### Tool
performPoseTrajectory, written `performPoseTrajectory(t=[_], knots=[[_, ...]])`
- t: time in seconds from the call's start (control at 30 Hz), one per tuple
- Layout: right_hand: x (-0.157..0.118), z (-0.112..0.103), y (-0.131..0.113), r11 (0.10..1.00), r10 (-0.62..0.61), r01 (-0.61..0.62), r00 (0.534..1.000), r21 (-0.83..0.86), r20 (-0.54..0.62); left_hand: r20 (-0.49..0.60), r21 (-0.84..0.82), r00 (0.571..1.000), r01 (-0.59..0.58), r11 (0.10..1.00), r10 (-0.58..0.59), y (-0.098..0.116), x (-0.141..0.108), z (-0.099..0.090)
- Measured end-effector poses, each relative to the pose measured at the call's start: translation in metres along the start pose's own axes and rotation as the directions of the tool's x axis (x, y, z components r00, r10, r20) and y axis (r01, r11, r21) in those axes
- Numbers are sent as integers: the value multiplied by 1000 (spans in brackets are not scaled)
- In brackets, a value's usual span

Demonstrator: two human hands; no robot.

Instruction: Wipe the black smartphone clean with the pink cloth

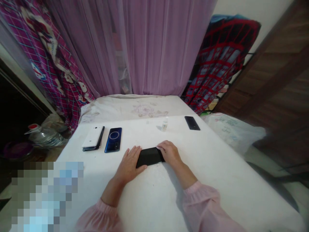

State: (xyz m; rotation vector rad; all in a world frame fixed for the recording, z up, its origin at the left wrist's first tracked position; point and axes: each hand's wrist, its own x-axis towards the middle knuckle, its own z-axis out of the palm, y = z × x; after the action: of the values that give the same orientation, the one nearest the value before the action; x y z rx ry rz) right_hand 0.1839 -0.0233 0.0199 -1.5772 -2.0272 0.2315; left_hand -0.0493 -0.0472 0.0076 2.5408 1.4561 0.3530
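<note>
Steadied the black phone (150, 156) just below the frame's centre with an open, spread left hand (130, 164) at one end and a curled right hand (171, 153) at the other, couldn't tell whether pinching, likely to prevent sliding on the white cloth (149, 199).

Curtain (159, 48): sheer purple, hanging in folds straight ahead of me.
Patterned cloth (53, 48): magenta with a grid print, hanging to my left.
Wall (246, 7): pale, showing at my upper right.
Wood panel (277, 64): dark brown, at my right.
Worktop (217, 180): white-covered before me, floral print (145, 109) at its far end.
Light: soft and dim, darkest at my left.
</note>
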Motion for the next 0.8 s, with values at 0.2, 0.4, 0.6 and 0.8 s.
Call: performPoseTrajectory(t=[0.2,0.4,0.6,0.8], knots=[[-43,-9,0,991,-60,62,998,120,-19,29,-17,1000,-1,1000,1,1,-1,-3],[-2,0,3,1000,-6,6,1000,13,-22,51,-24,999,-12,1000,14,0,0,-6],[-4,5,4,999,-27,28,998,33,-57,-8,-27,1000,-1,1000,1,1,-1,-3],[-39,-3,2,992,-27,35,997,119,-69,13,-35,1000,-2,999,2,0,-1,-3]])
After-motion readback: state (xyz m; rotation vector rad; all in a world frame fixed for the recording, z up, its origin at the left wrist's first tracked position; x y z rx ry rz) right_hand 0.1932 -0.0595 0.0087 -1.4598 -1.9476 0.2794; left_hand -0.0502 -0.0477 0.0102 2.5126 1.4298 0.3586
